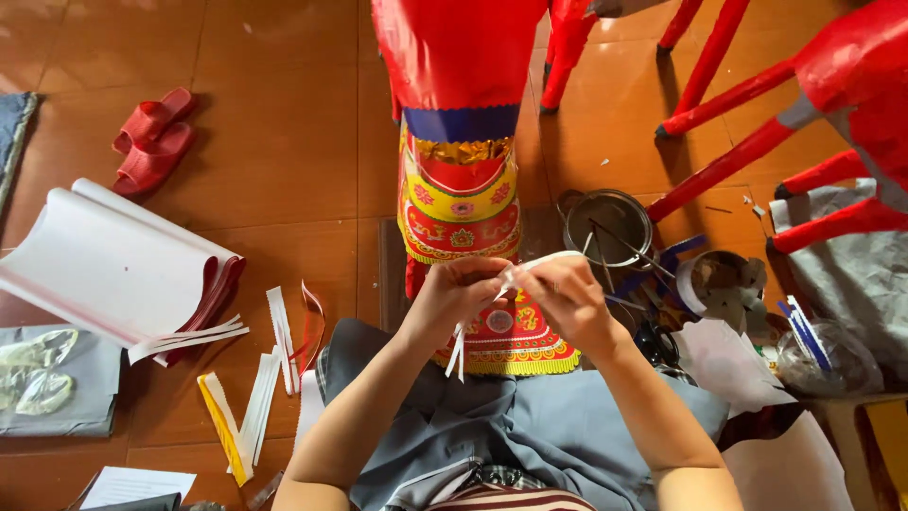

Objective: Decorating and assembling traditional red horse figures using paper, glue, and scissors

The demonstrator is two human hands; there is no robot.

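Pinching a thin white paper strip between both hands, we hold it at the middle of the scene, just in front of the decorated saddle cloth of the red paper horse. Our left hand closes its grip on the strip's left part, fingers curled tight; our right hand closes its grip on the right part, where the strip curves up and away to the right. The strip's long axis runs roughly left to right between the two grips, and loose white ends hang down from the left hand toward our lap. Both hands are nearly touching, so neither is clearly nearer to the strip.

Below lies the yellow-and-red patterned cloth, partly over our knees. We work on a brown tiled floor. To the left lie more cut white strips, a stack of white and red paper sheets and red sandals. To the right stand a round metal pot holding sticks and more red horse legs.
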